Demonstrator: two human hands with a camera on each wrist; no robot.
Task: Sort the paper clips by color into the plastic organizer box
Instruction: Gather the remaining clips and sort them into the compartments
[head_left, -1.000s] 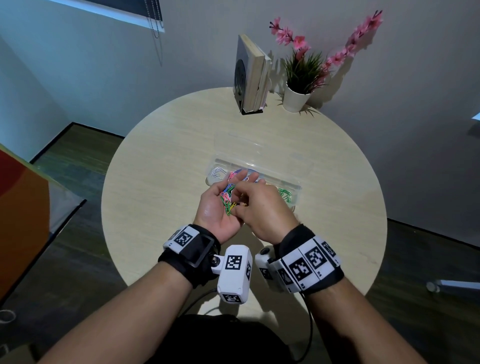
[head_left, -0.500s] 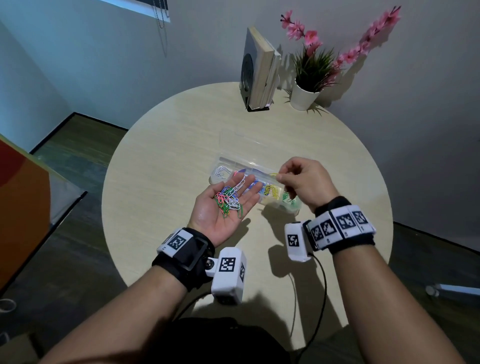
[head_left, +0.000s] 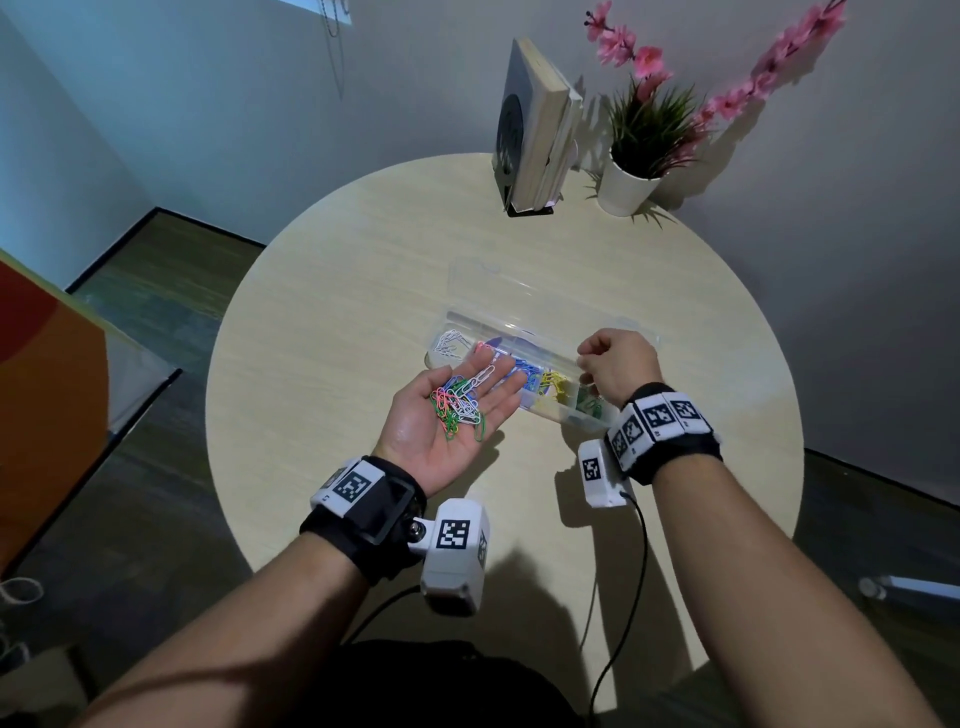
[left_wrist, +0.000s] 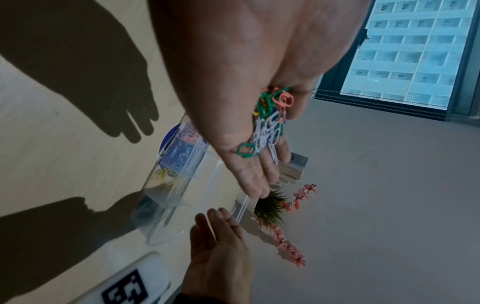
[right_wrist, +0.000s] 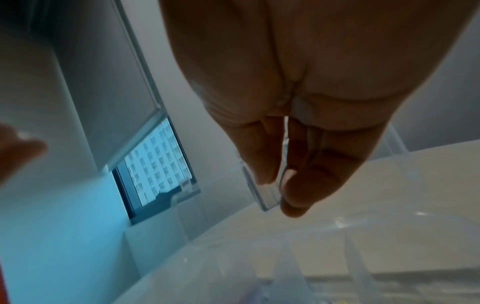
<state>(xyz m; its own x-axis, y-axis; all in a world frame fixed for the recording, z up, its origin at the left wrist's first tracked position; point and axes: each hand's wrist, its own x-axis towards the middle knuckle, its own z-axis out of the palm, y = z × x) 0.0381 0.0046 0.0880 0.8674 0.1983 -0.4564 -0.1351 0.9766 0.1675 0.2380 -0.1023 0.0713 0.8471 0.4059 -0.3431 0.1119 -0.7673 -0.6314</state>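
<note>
The left hand (head_left: 457, 415) lies flat, palm up, a tray for mixed paper clips (head_left: 460, 402). The right hand (head_left: 618, 366) hovers over the organizer box (head_left: 571, 415), fingers curled; any clip pinched is hidden.

This looks like a small office or meeting corner in a city building. A round pale wooden table (head_left: 322, 322) stands against plain grey walls. At its far edge a few books (head_left: 540, 140) sit upright in a black stand beside a white potted plant (head_left: 631, 182) with pink blossom sprigs. The floor is dark wood. A window (left_wrist: 415, 51) with a dark frame looks out on a tall block of windows.
</note>
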